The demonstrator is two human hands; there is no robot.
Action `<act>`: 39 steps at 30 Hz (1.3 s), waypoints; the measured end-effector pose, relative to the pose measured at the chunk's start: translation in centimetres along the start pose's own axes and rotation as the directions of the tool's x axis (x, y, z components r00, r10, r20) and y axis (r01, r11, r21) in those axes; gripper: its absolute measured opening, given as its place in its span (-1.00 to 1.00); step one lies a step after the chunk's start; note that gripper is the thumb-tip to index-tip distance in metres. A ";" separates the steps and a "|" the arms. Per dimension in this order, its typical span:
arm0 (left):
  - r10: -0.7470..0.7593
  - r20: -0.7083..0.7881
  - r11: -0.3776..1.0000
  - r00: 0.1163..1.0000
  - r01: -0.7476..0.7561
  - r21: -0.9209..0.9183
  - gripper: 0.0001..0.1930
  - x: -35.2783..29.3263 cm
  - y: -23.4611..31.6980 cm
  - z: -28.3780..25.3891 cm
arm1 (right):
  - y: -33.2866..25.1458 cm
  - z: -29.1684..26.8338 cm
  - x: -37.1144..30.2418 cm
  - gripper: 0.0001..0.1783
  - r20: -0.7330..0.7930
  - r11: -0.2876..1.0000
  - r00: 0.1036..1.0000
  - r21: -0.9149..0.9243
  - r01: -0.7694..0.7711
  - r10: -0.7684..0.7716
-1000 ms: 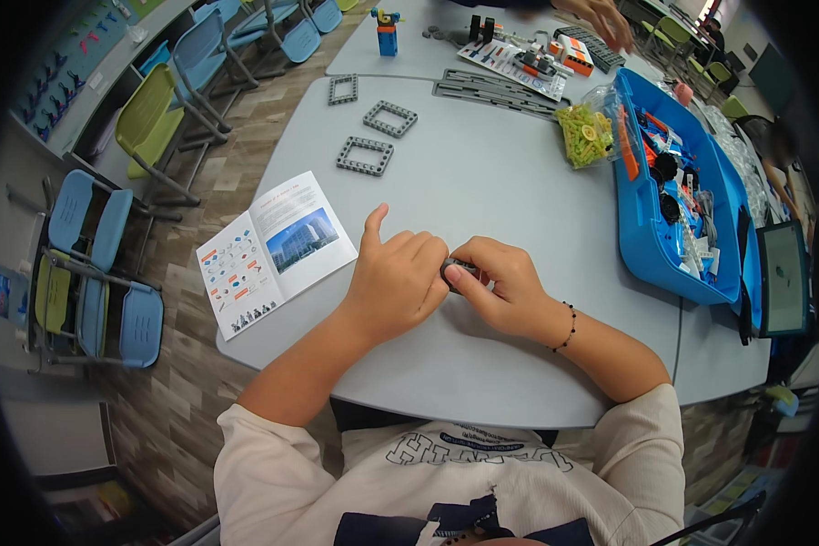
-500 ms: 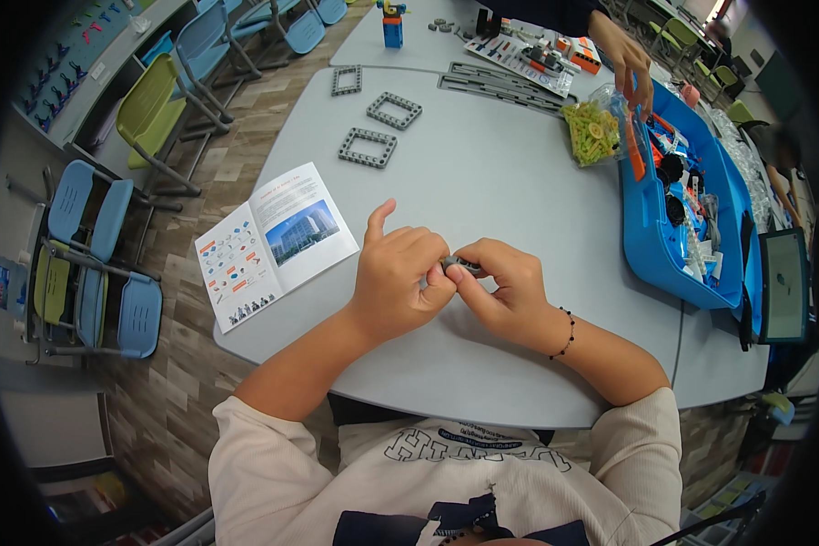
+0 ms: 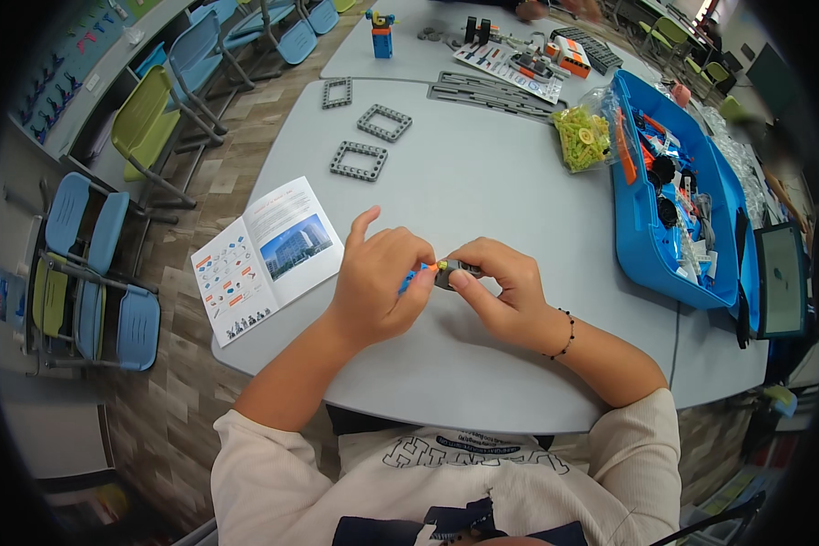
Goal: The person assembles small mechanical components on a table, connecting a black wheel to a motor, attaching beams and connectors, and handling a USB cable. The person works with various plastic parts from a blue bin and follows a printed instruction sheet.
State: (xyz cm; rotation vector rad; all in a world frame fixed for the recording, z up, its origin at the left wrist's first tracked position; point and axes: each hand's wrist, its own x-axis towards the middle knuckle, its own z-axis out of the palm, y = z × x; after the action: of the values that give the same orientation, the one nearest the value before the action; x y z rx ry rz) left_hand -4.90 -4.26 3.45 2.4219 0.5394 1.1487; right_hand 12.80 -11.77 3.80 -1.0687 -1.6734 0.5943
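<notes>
Above the table's near part, my left hand (image 3: pixel 378 284) and my right hand (image 3: pixel 508 289) meet almost tip to tip. My right thumb and fingers pinch a small dark grey building-set piece (image 3: pixel 445 278), with a bit of yellow at its end. A small blue and orange piece (image 3: pixel 406 280) shows between my left thumb and index finger, partly hidden by them. The two pieces are close together; whether they are joined, I cannot tell. Left of my hands lies an open printed booklet (image 3: pixel 271 247). Beyond it are three grey rectangular frames (image 3: pixel 358 161).
A blue bin (image 3: pixel 630 227) full of parts stands at the right, with a bag of yellow-green pieces (image 3: pixel 581 136) beside it. Long grey beams (image 3: pixel 491 94) and a printed sheet (image 3: pixel 510 73) lie farther back. Another person's hand (image 3: pixel 530 10) is at the far edge.
My left hand has moved slightly left, opening a small gap that shows the blue and orange piece and the yellow bit. The other person's hand has left the bag and bin.
</notes>
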 end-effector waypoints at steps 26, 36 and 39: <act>-0.281 0.301 0.934 0.911 0.332 -0.131 -0.80 0.0 -0.8 0.6 | 1.8 -0.9 0.4 -0.70 -0.025 0.960 0.978 -0.198 0.196 -0.205; -0.523 0.120 0.795 0.844 0.533 -0.289 -0.75 -0.7 -3.3 1.0 | 5.4 -3.2 0.5 -0.33 -0.192 0.876 0.979 -0.481 -0.035 -0.067; -0.617 0.113 0.719 0.779 0.616 -0.321 -0.78 -0.7 -3.6 1.3 | 7.7 -4.4 0.9 -0.29 0.029 0.553 0.946 -0.817 -0.164 0.323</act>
State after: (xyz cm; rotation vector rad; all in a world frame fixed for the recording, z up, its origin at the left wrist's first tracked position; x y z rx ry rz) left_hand -4.94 -1.82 0.44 1.7237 0.9701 0.8530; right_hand 19.60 -7.73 -0.35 -1.9929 -2.0211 0.0350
